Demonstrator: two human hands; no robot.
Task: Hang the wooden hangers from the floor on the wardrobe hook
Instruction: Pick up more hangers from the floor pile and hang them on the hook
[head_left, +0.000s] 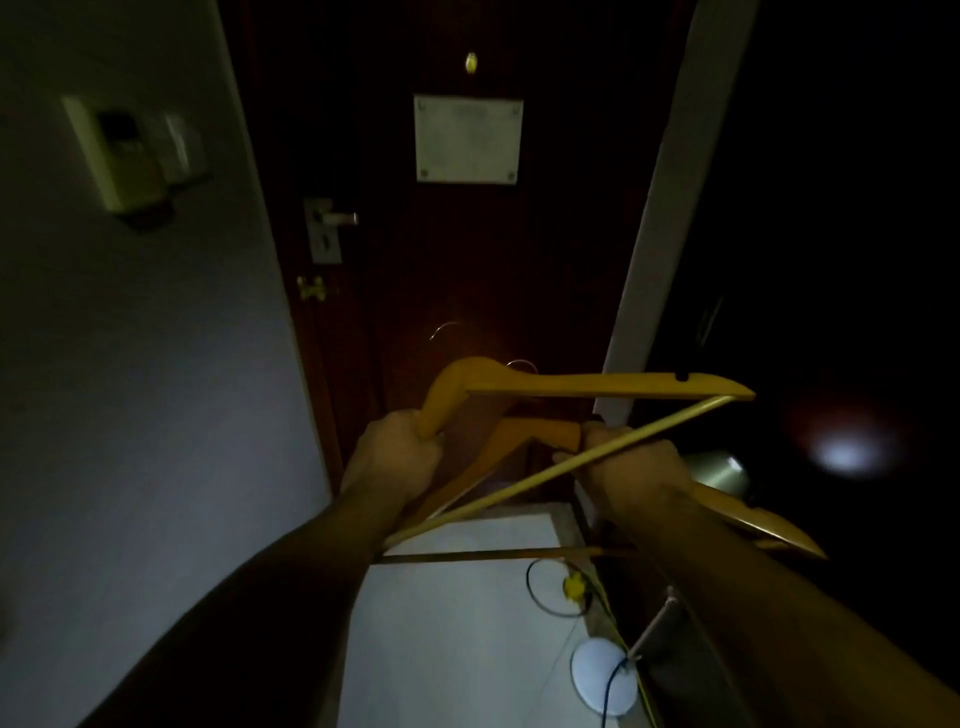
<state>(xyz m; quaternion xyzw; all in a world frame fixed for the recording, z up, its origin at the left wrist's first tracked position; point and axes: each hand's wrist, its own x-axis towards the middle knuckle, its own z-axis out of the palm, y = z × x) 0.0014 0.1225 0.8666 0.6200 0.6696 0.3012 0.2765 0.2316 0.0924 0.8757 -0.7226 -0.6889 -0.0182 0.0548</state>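
Narrow, dim corridor: pale wall closes the L side, a dark wood door blocks the far end, and a white frame strip edges the R, w/ an unlit dark space beyond it; room to move is tight btwn wall and strip. Pale floor below. Two wooden hangers are held up at mid-height in front of the door, overlapping: upper hanger lies w/ its top arm approx level, its bar slanting down-left; lower hanger sits behind it. Left hand is wrapped round the upper hanger's L arm; right hand is clenched on the lower hanger near its middle, the slanting bar crossing it. Grey plaque on door, text unreadable. Wall panel on L. Lever handle. Cables and a white disc lie on floor at R
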